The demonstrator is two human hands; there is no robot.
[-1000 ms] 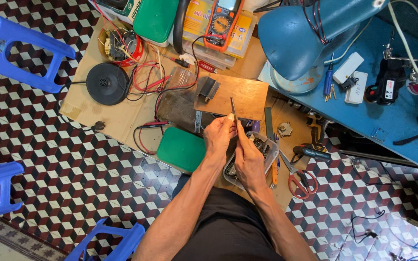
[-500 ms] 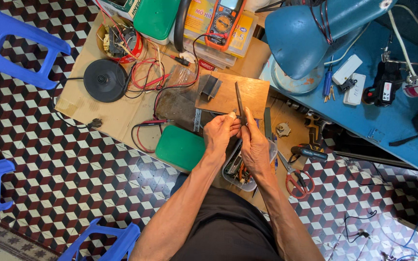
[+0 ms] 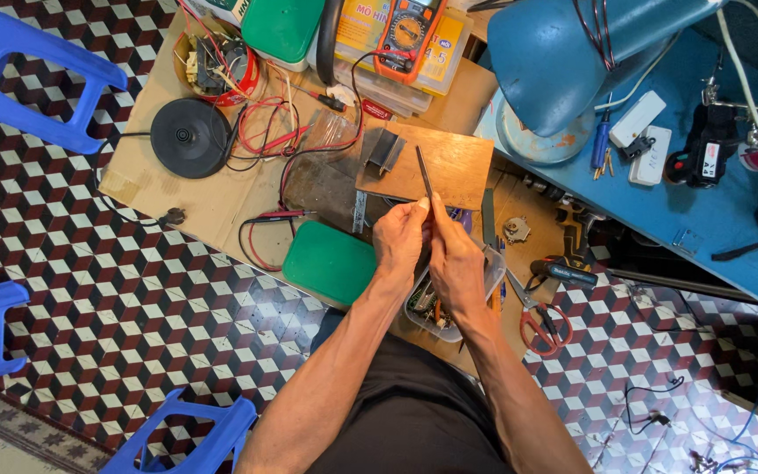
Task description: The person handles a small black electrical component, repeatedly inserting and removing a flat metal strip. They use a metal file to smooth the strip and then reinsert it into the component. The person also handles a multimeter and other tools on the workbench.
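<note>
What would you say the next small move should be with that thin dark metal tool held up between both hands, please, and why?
Probably lower its tip onto the wooden board. The left hand and right hand pinch the thin dark metal tool at its lower end, its tip in the air over the board, with a small grey metal part lying there.

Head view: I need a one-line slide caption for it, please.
Both hands, left hand and right hand, grip a thin dark rod above a cluttered cardboard work surface.
</note>
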